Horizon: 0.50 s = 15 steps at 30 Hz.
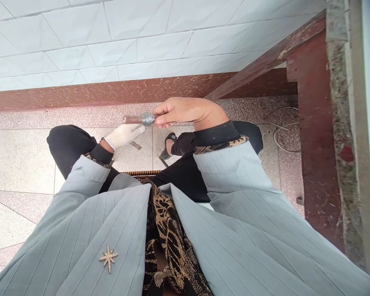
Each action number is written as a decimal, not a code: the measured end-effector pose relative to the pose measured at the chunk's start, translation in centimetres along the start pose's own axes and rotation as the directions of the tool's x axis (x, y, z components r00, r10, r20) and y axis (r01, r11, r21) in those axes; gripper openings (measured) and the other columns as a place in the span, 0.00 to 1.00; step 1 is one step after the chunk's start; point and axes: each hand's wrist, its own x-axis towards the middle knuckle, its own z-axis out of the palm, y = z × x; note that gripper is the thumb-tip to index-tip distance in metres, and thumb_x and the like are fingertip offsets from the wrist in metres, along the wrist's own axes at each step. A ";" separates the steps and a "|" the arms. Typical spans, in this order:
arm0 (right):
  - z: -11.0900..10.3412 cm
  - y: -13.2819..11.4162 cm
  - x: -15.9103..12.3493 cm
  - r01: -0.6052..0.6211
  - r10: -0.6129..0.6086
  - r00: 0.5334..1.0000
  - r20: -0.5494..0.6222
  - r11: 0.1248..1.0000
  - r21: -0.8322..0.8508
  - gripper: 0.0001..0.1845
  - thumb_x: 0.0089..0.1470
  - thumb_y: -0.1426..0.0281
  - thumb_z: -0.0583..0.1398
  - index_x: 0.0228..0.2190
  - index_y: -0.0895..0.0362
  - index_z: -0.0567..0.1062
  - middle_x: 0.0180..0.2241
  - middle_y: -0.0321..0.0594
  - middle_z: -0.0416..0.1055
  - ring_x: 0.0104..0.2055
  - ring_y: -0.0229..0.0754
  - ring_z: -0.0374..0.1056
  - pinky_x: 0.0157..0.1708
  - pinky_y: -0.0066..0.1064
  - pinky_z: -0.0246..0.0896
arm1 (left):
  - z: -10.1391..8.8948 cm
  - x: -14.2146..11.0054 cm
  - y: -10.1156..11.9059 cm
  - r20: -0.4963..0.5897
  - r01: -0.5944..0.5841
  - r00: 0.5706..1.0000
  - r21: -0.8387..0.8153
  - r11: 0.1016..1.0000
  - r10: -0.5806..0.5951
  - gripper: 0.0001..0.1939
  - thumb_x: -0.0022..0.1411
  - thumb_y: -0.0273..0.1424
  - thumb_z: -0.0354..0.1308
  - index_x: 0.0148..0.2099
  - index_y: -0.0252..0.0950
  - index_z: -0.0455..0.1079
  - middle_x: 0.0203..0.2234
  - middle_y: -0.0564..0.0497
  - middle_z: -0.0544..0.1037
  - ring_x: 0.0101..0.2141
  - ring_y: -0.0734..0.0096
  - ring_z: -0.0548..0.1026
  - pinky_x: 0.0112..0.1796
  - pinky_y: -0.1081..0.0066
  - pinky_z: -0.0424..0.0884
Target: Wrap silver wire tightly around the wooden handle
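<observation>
In front of my knees is a brown stick (pixel 132 119) with a thick winding of silver wire (pixel 148 119) around its right end. My left hand (pixel 123 135), in a white knit glove, is closed around the stick from below, beside the winding. Its fingertips reach under the wire. My right hand (pixel 177 112) is bare, its thumb and fingers pinched together at the right end of the wire winding. Whether it grips the wire's loose end or the stick's tip is hidden by the fingers.
A tiled wall (pixel 120 53) with a brown base strip (pixel 111 92) stands ahead. At right is a dark red wooden frame (pixel 316 135), with a loose white cable (pixel 279 139) near it. A small metal strip (pixel 136 145) shows below my gloved hand. A woven seat edge (pixel 138 174) shows between my legs.
</observation>
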 end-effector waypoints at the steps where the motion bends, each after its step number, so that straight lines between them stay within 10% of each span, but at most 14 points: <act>1: 0.0 0.0 0.2 -0.013 0.012 0.998 -0.065 1.000 -0.013 0.15 0.65 0.58 0.67 0.35 0.58 0.80 0.30 0.40 0.72 0.34 0.39 0.68 0.36 0.30 0.62 | 0.1 0.0 0.4 0.023 0.006 1.000 0.049 0.999 -0.007 0.14 0.74 0.37 0.50 0.42 0.36 0.74 0.35 0.47 0.79 0.39 0.62 0.77 0.47 0.60 0.75; 7: 0.2 0.2 2.0 -0.320 0.196 0.921 -0.338 0.874 -0.366 0.14 0.68 0.63 0.61 0.43 0.60 0.82 0.41 0.51 0.78 0.44 0.50 0.72 0.40 0.36 0.62 | -0.8 -0.2 1.9 0.104 -0.008 0.994 0.245 0.969 -0.018 0.13 0.74 0.35 0.48 0.43 0.37 0.73 0.35 0.49 0.79 0.38 0.64 0.76 0.43 0.65 0.70; 10: 0.8 -0.3 2.3 -0.341 0.288 0.940 -0.184 0.764 -0.548 0.12 0.68 0.67 0.60 0.42 0.61 0.83 0.42 0.52 0.78 0.44 0.49 0.72 0.39 0.35 0.58 | -1.8 -0.3 1.7 0.028 -0.012 1.000 0.334 0.942 0.003 0.12 0.73 0.33 0.49 0.40 0.38 0.72 0.32 0.50 0.77 0.36 0.64 0.75 0.41 0.66 0.68; 15: 2.5 -1.4 2.2 -0.155 0.267 0.951 0.157 0.848 -0.507 0.11 0.69 0.73 0.61 0.34 0.65 0.80 0.32 0.44 0.76 0.32 0.37 0.65 0.35 0.33 0.51 | -3.3 -0.6 1.5 -0.063 -0.024 0.997 0.332 0.943 0.047 0.11 0.71 0.32 0.50 0.38 0.38 0.72 0.30 0.51 0.75 0.34 0.65 0.73 0.40 0.66 0.66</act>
